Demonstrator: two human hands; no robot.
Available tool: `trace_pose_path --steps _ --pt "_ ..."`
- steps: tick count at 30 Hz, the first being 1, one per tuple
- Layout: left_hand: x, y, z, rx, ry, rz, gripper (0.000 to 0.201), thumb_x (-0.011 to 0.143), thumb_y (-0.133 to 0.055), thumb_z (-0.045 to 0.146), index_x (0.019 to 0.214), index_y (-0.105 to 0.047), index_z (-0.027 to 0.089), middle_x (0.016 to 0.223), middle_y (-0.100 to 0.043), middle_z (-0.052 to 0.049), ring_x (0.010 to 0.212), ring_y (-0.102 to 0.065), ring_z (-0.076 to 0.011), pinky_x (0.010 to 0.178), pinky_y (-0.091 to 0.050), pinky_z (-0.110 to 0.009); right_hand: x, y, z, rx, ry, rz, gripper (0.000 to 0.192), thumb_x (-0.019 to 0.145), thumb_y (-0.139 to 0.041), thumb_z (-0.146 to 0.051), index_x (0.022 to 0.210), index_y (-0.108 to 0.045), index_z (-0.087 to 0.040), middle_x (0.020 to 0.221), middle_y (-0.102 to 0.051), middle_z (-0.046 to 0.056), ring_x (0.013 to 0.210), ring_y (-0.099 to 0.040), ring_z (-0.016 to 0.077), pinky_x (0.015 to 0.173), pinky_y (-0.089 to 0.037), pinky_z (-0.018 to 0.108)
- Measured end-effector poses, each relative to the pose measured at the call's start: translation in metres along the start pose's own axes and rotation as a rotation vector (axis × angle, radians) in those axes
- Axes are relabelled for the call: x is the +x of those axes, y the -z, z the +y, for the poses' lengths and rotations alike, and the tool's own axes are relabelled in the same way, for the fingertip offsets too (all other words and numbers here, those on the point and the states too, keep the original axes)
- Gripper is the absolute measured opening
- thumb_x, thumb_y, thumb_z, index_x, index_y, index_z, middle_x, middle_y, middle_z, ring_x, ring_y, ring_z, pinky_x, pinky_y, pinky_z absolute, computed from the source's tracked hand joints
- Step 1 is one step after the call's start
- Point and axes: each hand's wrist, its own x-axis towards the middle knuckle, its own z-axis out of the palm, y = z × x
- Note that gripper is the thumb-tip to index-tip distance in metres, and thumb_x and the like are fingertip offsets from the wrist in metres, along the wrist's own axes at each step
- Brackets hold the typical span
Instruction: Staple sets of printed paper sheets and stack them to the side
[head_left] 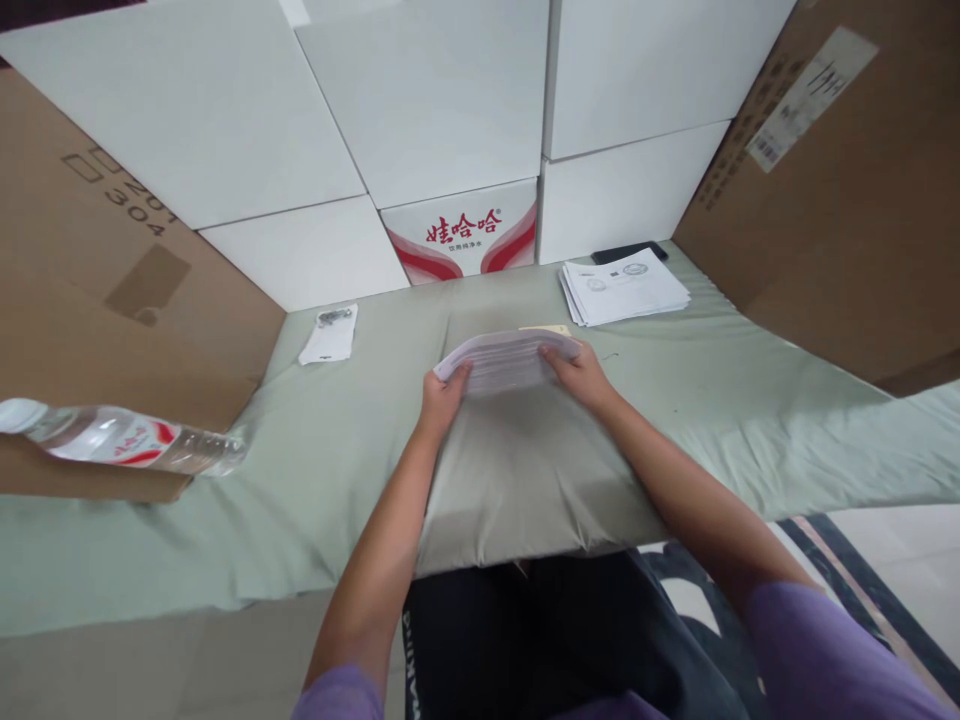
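Between my two hands a stack of paper sheets point(504, 362) is held just over the green cloth, its layered near edges bowed. My left hand point(448, 392) grips the left end, thumb on the near side. The right end is pinched by my right hand point(576, 374), again with the thumb toward me. Fingers behind the sheets are hidden. A small yellowish paper piece point(551, 330) shows just beyond the stack; I cannot tell whether it touches it. To the right lies another pile of printed papers point(626, 288), partly over a dark phone-like object point(637, 252).
A water bottle point(131, 438) lies on its side at left, by a brown carton point(127, 260). A white packet point(330, 335) sits on the green cloth point(360, 440). White boxes point(442, 100) wall off the back; another brown carton point(847, 220) stands at right.
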Motion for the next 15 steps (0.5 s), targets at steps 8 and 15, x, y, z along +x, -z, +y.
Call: trace_pose_path --steps 8,15 --pt "0.004 -0.001 -0.006 0.055 0.013 -0.001 0.05 0.09 -0.063 0.053 0.116 -0.074 0.012 0.117 -0.077 -0.014 0.116 -0.071 -0.0253 0.104 -0.054 -0.037 0.004 0.001 0.001 0.014 -0.063 -0.029 0.045 0.088 -0.062 -0.063 0.099 -0.076 -0.021 0.098 -0.077 0.006 0.094 -0.071 0.0258 0.091 -0.056 0.042" --pt "0.017 0.032 -0.013 0.492 0.117 -0.003 0.041 0.096 -0.051 0.033 0.123 -0.072 0.011 0.116 -0.077 -0.014 0.108 -0.072 -0.0261 0.099 -0.053 -0.036 0.011 0.004 0.011 0.204 -0.177 0.199 0.043 0.09 -0.062 -0.059 0.111 -0.064 -0.022 0.088 -0.074 0.002 0.071 -0.07 0.0171 0.07 -0.056 0.031"
